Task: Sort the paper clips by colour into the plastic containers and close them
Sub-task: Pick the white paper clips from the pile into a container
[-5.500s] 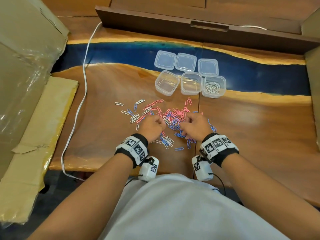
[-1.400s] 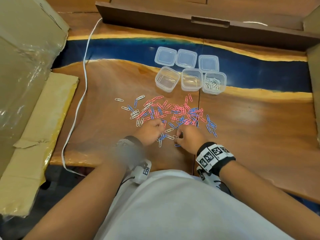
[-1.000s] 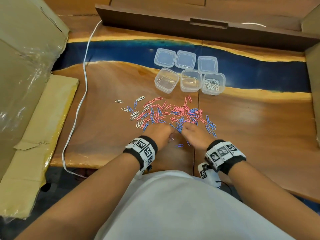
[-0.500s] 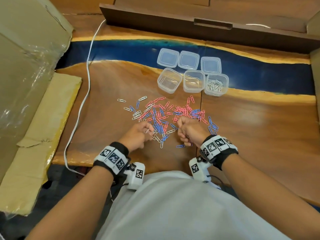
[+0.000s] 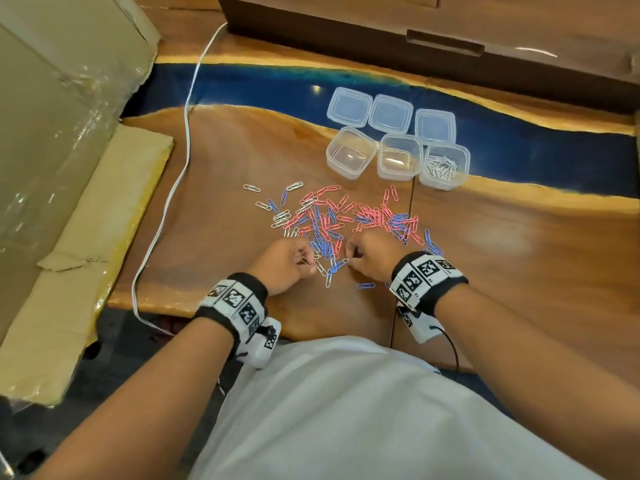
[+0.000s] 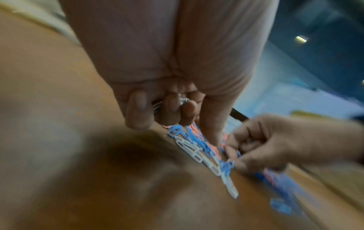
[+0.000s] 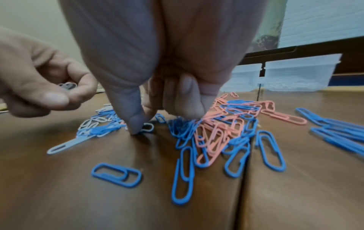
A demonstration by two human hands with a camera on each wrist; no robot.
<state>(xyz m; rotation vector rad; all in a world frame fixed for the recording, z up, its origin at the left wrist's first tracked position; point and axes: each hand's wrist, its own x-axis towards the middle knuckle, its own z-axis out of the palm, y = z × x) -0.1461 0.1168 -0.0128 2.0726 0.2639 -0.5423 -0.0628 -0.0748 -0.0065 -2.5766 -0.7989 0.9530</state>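
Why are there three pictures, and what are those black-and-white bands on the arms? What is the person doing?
It is one moment seen by three cameras. The big picture comes from a camera on the person's head, looking down. The other two come from small cameras strapped to each wrist, next to the patterned wristbands, so you see the fingers from very close.

On the wooden table lies a mixed pile of paper clips: pink, blue and white. Behind it stand three clear containers with their lids lying beyond them. Only the right container holds white clips.

The left hand holds a few white clips in its curled fingers. The right hand is pinching another white clip off the table.
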